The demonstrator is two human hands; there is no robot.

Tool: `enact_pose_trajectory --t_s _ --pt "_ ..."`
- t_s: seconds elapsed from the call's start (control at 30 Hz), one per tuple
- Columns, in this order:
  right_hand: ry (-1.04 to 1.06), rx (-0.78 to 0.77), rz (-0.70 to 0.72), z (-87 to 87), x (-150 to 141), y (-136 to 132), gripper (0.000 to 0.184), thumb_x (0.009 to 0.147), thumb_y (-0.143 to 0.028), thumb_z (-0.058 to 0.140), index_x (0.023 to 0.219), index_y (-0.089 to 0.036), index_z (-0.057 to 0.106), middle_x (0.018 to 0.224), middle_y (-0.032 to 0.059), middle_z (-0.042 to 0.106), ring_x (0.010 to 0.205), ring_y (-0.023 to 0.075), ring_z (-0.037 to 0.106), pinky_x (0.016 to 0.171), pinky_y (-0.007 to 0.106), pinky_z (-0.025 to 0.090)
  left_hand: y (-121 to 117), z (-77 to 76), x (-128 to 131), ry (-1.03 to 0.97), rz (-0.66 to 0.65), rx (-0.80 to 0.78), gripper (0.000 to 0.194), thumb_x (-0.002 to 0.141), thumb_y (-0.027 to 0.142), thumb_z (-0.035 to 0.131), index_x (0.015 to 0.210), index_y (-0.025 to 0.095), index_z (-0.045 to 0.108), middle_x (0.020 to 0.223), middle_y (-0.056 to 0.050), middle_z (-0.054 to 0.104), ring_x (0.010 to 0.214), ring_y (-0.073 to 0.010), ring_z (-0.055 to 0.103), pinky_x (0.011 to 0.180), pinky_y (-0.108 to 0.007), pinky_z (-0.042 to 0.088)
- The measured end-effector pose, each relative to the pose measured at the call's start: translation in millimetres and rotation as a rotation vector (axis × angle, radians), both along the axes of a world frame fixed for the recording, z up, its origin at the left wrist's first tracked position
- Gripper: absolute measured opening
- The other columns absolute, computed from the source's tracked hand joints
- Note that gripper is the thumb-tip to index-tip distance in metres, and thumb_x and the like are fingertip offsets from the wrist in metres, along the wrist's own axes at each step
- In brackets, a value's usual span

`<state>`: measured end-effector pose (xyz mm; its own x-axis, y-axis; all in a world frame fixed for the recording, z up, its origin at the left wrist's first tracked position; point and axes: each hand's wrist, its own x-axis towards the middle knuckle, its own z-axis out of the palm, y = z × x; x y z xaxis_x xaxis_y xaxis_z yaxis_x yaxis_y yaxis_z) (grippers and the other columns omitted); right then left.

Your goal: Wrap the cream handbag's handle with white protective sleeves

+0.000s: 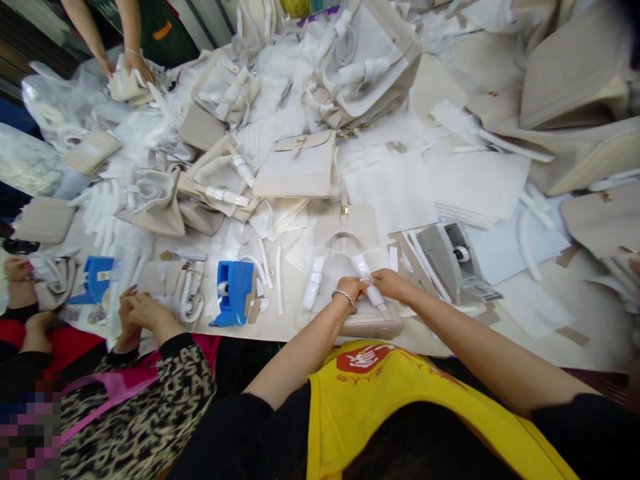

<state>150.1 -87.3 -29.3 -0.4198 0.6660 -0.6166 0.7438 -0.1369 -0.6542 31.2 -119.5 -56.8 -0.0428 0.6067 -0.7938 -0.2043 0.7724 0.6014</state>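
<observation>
Both forearms reached forward, the left hand [353, 288] and right hand [393, 283] meeting in a narrow pinch on a white foam-wrapped strap [367, 279]. The strap was held above a beige handbag [371, 325] on the cream counter [285, 327].

A cream leather handbag [350, 223] lies flat by the near edge of the table [283, 327], its gold clasp [344, 210] pointing away from the person. A clear plastic sheet [327, 273] covers much of the bag. Two white foam sleeves wrap its pale handles. One sleeve [313, 283] lies untouched on the plastic, at an angle. The other sleeve [364, 272] is pinched between the fingertips of the left hand [353, 289] and the right hand [393, 285], which meet over it.
</observation>
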Motion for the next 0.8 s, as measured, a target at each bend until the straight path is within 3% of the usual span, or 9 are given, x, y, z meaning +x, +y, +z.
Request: enact_pose_trajectory --t_s 0.13,0.3,0.43,0.53,0.63,0.73,0.8 --pt "0.158 -0.11 -0.12 -3.1 3.3 0.1 0.017 0.066 -0.007 0.041 0.062 -0.011 0.057 0.058 0.003 0.056 0.053 0.0106 0.046 0.046 0.018 0.033 2.3 1.0 1.7 0.097 -0.047 -0.026 0.029 0.049 0.019 0.071 0.048 0.012 0.043 0.035 0.006 0.036 0.034 -0.0035 0.032 0.033 -0.017 0.017" --pt "0.131 -0.083 -0.251 -3.8 -0.6 -1.0 0.012 0.062 -0.007 0.046 0.057 -0.012 0.056 0.055 0.0032 0.055 0.056 0.0116 0.047 0.046 0.018 0.034 7.7 8.4 4.2 0.128 -0.084 0.011 0.026 0.056 0.016 0.062 0.046 0.015 0.039 0.031 0.008 0.029 0.029 -0.0034 0.026 0.032 -0.018 0.015" --pt "0.18 -0.106 -0.334 0.4 11.3 -13.1 0.021 0.068 -0.013 0.044 0.082 -0.011 0.061 0.066 0.0029 0.059 0.059 0.011 0.051 0.049 0.018 0.039 9.1 9.5 5.1 0.128 -0.099 0.041 0.023 0.057 0.016 0.059 0.045 0.014 0.039 0.03 0.008 0.029 0.028 -0.0034 0.025 0.031 -0.019 0.014" --pt "0.139 0.033 -0.5 8.6 57.9 -25.8 0.035 0.07 -0.02 0.046 0.104 -0.013 0.054 0.088 0.0064 0.06 0.07 0.013 0.055 0.056 0.021 0.043 7.5 8.6 5.2 0.115 -0.088 0.052 0.023 0.057 0.017 0.058 0.044 0.015 0.039 0.03 0.008 0.029 0.028 -0.0035 0.025 0.031 -0.019 0.015" --pt "-0.115 0.245 -0.757 17.8 129.6 -33.3 0.034 0.067 -0.021 0.051 0.1 -0.012 0.057 0.089 0.0099 0.061 0.071 0.0158 0.055 0.057 0.024 0.042 5.9 8.0 5.1 0.088 -0.064 0.06 0.024 0.057 0.018 0.057 0.044 0.016 0.037 0.029 0.008 0.029 0.027 -0.004 0.024 0.03 -0.019 0.015" --pt "-0.216 0.164 -0.95 21.4 185.7 -30.3 0.026 0.068 -0.018 0.051 0.092 -0.009 0.058 0.076 0.0092 0.061 0.059 0.0133 0.055 0.047 0.021 0.039 5.3 7.7 5.2 0.062 -0.052 0.065 0.024 0.057 0.018 0.057 0.044 0.016 0.037 0.029 0.008 0.028 0.027 -0.0042 0.024 0.03 -0.019 0.015" --pt "-0.197 0.032 -0.981 19.2 200.9 -23.7 0.018 0.068 -0.015 0.051 0.084 -0.009 0.058 0.059 0.0051 0.058 0.048 0.0104 0.051 0.039 0.019 0.033 5.2 7.7 5.3 0.053 -0.048 0.07 0.024 0.057 0.018 0.057 0.044 0.016 0.037 0.028 0.008 0.029 0.027 -0.0042 0.024 0.029 -0.019 0.015"
